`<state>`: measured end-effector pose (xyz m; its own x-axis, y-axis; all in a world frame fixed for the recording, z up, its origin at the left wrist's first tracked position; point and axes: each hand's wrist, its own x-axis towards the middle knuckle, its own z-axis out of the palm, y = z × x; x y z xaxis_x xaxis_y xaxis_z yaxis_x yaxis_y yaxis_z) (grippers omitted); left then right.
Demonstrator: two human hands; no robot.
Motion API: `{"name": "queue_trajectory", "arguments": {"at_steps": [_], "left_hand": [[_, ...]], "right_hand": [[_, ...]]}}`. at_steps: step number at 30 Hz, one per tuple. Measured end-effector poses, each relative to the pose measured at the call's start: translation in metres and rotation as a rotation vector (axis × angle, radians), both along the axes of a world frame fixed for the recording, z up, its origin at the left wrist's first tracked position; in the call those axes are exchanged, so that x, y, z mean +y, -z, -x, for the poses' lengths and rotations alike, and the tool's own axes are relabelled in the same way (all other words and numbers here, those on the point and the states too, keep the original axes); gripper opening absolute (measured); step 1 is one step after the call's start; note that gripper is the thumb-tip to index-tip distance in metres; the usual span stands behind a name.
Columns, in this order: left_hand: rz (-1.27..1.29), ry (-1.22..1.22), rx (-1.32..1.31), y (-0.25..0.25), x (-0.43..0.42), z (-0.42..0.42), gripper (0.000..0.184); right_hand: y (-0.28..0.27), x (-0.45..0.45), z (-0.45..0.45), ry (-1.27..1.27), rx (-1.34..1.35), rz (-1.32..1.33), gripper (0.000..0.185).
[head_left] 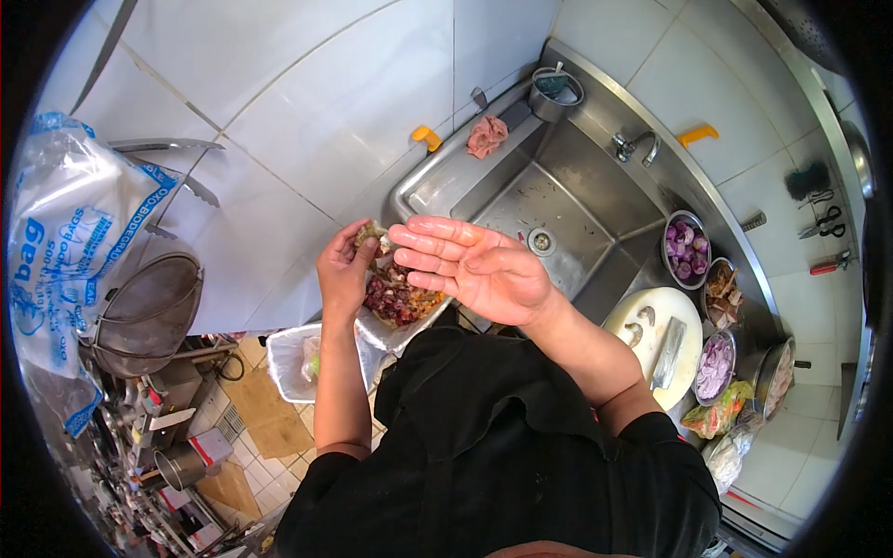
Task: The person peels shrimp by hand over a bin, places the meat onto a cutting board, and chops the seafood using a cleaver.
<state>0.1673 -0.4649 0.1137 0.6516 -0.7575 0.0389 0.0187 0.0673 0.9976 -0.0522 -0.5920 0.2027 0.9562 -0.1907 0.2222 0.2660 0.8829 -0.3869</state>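
My left hand (346, 265) is closed, fingers and thumb pinched on a small, pale greenish piece (371, 234) that I cannot make out. Palm up, my right hand (479, 267) is spread out with wet skin and nothing on it, its fingertips close to that piece. Below both hands a lined bin (410, 337) holds dark red and orange scraps (395, 296). On the round white cutting board (621, 316) at the right lie a cleaver (668, 353) and a few small grey-brown pieces (635, 333).
A steel sink (567, 200) with a tap (637, 147) lies ahead. Bowls of purple onions (686, 249) and sliced onions (715, 367) line the right side. A second white bin (293, 365) stands at lower left; a strainer (149, 316) hangs by a plastic bag (65, 242).
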Motion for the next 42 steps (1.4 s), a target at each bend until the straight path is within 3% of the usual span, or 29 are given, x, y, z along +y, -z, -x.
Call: {"name": "queue_trajectory", "arguments": {"at_steps": [4,10,18,22,24,25,27,28,29,31,35,37,39,42], "left_hand": [[-0.002,0.001,0.001,0.000,-0.001,0.001,0.034],[-0.011,0.006,0.039,0.001,-0.003,0.002,0.034],[0.002,0.032,0.056,0.002,-0.003,0.002,0.036],[0.009,0.004,0.073,-0.005,-0.001,0.004,0.038],[0.017,0.011,0.105,-0.001,-0.001,0.004,0.042],[0.017,0.010,0.104,-0.002,-0.001,0.004,0.042],[-0.001,0.075,0.074,-0.006,-0.003,0.004,0.042],[-0.001,0.076,0.071,-0.006,-0.004,0.005,0.042],[0.023,0.103,0.055,-0.004,-0.006,0.007,0.040],[0.046,0.121,0.038,-0.005,-0.005,0.011,0.038],[-0.053,0.089,0.025,-0.007,0.002,0.013,0.030],[-0.094,0.098,-0.028,-0.011,0.006,0.015,0.035],[-0.256,0.093,-0.258,-0.004,0.015,0.012,0.038],[-0.333,0.094,-0.278,-0.031,0.026,0.016,0.038]], "right_hand": [[0.001,0.002,0.000,0.049,0.000,0.105,0.066],[0.004,0.002,0.000,0.013,0.083,-0.011,0.080],[0.008,-0.002,0.005,-0.133,-0.178,-0.080,0.098],[0.013,-0.003,0.002,-0.041,-0.099,0.047,0.083],[0.013,-0.009,-0.004,0.302,0.426,0.737,0.053],[0.020,-0.010,-0.010,0.300,0.425,0.737,0.053],[0.034,-0.006,-0.032,0.729,0.493,1.349,0.034],[0.035,-0.004,-0.040,0.871,0.486,1.510,0.040],[0.037,-0.005,-0.045,0.872,0.485,1.509,0.040],[0.046,-0.007,-0.055,0.917,0.480,1.805,0.039],[0.057,-0.005,-0.069,0.843,0.458,1.899,0.037],[0.063,-0.002,-0.071,0.875,0.452,1.990,0.023],[0.076,0.001,-0.079,0.826,0.465,2.005,0.023],[0.077,0.005,-0.084,0.659,0.381,1.961,0.025]]}}
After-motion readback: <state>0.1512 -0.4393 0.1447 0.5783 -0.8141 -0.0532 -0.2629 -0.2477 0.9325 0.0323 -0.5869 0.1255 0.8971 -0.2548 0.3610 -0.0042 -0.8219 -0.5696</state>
